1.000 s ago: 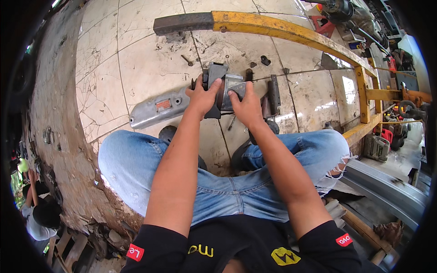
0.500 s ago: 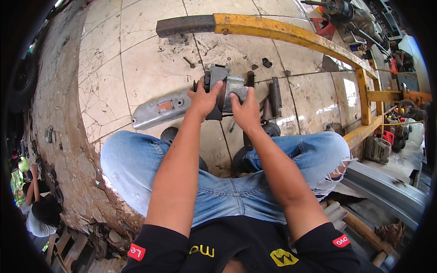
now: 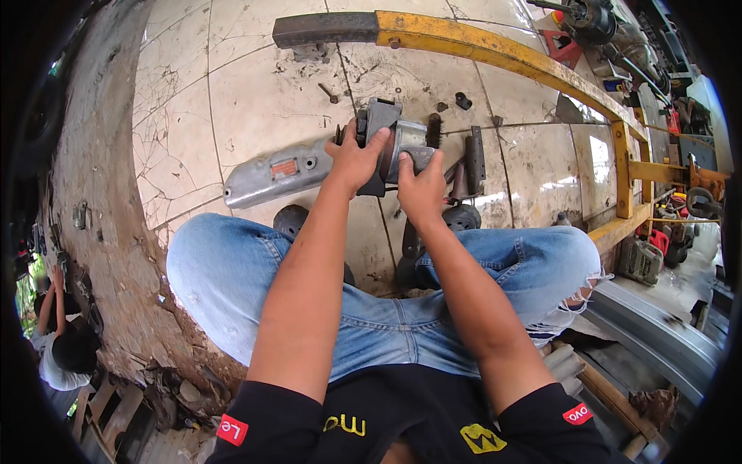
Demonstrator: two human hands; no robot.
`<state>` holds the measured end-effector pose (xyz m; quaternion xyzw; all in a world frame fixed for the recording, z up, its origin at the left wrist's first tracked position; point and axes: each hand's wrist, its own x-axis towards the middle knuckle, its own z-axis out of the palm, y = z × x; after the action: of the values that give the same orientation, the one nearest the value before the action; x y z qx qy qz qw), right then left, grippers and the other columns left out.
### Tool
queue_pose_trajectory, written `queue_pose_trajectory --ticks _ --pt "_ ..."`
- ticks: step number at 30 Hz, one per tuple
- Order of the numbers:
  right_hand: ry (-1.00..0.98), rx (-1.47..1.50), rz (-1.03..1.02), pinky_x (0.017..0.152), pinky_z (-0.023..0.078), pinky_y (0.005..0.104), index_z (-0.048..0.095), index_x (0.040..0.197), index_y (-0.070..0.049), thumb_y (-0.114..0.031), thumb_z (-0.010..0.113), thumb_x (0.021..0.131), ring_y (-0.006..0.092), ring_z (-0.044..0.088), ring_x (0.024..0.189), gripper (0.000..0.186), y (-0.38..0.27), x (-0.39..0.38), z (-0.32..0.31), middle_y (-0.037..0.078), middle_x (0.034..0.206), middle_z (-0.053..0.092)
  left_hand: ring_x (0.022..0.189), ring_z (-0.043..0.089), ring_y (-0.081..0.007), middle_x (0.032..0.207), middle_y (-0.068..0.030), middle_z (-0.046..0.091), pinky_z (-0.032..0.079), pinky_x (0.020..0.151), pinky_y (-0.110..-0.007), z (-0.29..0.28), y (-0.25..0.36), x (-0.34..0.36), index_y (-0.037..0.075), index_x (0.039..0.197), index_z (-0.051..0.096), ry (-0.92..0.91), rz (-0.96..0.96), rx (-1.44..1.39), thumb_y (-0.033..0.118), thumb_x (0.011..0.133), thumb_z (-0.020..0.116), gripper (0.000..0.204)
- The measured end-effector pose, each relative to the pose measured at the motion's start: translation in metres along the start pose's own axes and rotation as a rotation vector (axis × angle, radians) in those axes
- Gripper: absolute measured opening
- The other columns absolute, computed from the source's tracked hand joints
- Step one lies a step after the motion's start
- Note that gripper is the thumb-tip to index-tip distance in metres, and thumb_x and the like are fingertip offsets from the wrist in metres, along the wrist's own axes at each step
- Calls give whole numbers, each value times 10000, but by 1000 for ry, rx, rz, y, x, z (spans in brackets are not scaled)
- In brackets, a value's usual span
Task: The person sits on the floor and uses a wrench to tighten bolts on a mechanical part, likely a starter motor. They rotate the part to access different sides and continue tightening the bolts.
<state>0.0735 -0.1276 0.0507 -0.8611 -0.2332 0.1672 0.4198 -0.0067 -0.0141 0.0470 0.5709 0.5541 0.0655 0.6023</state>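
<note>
A bulky grey metal part (image 3: 380,116), with a squared housing on one side and a silver round section on the other, is between my hands above the tiles. My left hand (image 3: 357,162) is closed round its left side, thumb across the housing. My right hand (image 3: 423,185) pinches a small grey block (image 3: 418,158) against the part's right side; I cannot tell whether the block is separate. Behind my left hand, a long grey metal cover (image 3: 274,176) with an orange label lies on the floor. My fingers' undersides are hidden.
Right of the part lie a black bristle brush (image 3: 434,130) and a dark metal bar (image 3: 474,162). A bolt (image 3: 328,93) sits on the tiles beyond. A yellow steel frame (image 3: 495,50) arches across the far and right sides. Another person (image 3: 69,348) is at far left.
The view has shifted slightly. Both hands keep the same grip, and the metal part has barely moved against the floor.
</note>
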Motion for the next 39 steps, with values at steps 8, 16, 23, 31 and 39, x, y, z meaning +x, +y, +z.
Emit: queue_pose_trajectory --ticks 8,16,23,31,39 --pt "22 -40 -12 748 483 541 422 1054 9 -243 651 922 517 640 858 366 -4 1 -2 314 890 658 1424 293 -456 1549 -347 70 326 1141 -467 0 -2 5 160 1586 205 -10 -6 17 748 793 628 1074" --pt "-88 -23 -86 724 483 548 418 1044 13 -214 642 920 528 632 837 342 2 6 -8 319 859 651 1426 288 -460 1555 -348 53 329 1139 -480 -2 -2 0 172 1587 204 -23 -10 23 756 789 623 1074" --pt "-54 -33 -57 734 483 543 425 1076 13 -218 643 919 527 633 843 354 -5 5 -4 305 860 660 1434 273 -469 1559 -356 30 323 1140 -488 -2 -4 5 180 1588 201 -22 14 13 758 797 611 1062" --pt "-33 -15 -19 754 485 533 434 1078 1 -228 649 920 509 643 863 351 5 0 -1 300 897 669 1395 329 -475 1513 -418 90 326 1139 -415 2 -7 -2 98 1562 256 5 -6 33 627 847 658 976" --pt "-16 -9 -21 758 487 524 435 1068 -4 -235 652 920 507 642 880 350 -1 3 -1 301 903 665 1399 326 -487 1519 -419 44 317 1148 -403 1 -2 4 118 1569 249 11 33 13 639 845 652 979"
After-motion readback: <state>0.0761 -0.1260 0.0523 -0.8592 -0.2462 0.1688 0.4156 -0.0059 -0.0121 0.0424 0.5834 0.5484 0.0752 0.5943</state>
